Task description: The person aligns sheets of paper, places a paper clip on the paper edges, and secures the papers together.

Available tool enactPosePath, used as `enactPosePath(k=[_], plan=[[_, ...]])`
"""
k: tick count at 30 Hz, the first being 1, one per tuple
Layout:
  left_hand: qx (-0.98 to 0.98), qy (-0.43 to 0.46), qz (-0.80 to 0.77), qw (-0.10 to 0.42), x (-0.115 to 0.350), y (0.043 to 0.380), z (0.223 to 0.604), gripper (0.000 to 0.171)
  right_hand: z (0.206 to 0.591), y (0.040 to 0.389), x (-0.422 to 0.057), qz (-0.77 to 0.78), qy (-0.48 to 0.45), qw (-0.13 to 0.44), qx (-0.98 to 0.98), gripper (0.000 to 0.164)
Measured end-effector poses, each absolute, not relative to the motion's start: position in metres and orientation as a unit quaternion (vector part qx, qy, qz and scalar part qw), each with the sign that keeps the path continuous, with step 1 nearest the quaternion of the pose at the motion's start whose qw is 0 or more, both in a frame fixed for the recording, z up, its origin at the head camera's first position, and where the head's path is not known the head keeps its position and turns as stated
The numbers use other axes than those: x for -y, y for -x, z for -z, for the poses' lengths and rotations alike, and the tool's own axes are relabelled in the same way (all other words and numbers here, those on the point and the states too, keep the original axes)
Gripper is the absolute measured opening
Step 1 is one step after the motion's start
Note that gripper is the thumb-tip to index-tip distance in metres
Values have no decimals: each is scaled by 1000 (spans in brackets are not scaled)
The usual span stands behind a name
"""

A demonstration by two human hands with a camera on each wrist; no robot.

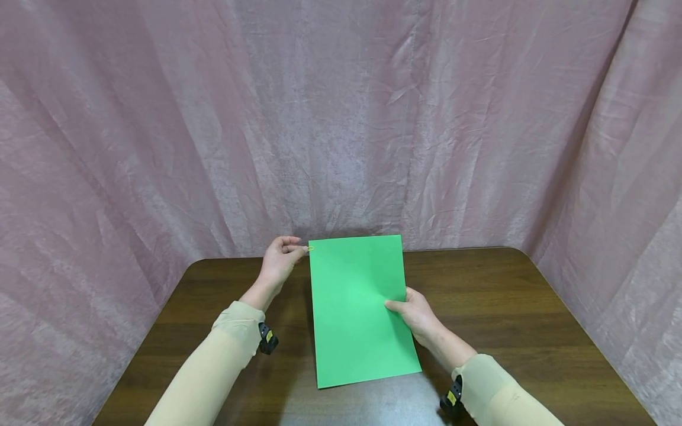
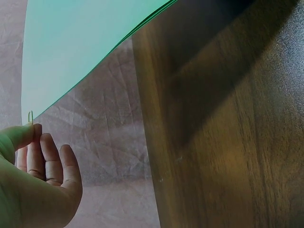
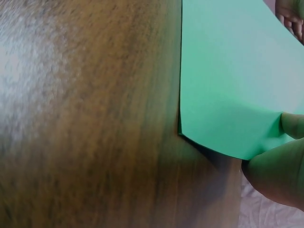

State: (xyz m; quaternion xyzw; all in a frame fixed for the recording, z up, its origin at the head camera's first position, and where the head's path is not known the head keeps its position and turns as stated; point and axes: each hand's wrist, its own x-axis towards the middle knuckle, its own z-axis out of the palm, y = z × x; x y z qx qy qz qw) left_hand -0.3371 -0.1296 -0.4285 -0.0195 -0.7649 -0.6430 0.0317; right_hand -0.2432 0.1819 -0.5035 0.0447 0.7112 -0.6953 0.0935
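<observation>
Several stacked sheets of green paper (image 1: 357, 319) are held up over the table, their layered edge showing in the left wrist view. My right hand (image 1: 421, 316) grips the stack at its right edge, thumb on the front face and the other fingers behind. At the upper left corner, my left hand (image 1: 281, 259) pinches a small yellow paper clip (image 2: 30, 117) between thumb and index finger. The clip's loop overlaps the paper's corner, while its other end is hidden by the fingertips. The remaining fingers of the left hand are loosely bent.
A brown wooden table (image 1: 506, 307) with rounded far corners lies beneath the hands. Pink curtains (image 1: 341, 118) hang behind it and along both sides. Each wrist wears a small black camera (image 1: 267, 338) over a pale sleeve.
</observation>
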Motion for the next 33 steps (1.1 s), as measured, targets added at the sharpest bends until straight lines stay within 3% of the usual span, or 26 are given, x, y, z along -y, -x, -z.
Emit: enactPosePath(k=[33], plan=[[761,20,648,26,127,333,428,42,504,243,-178,686,-50,86,-721,40]])
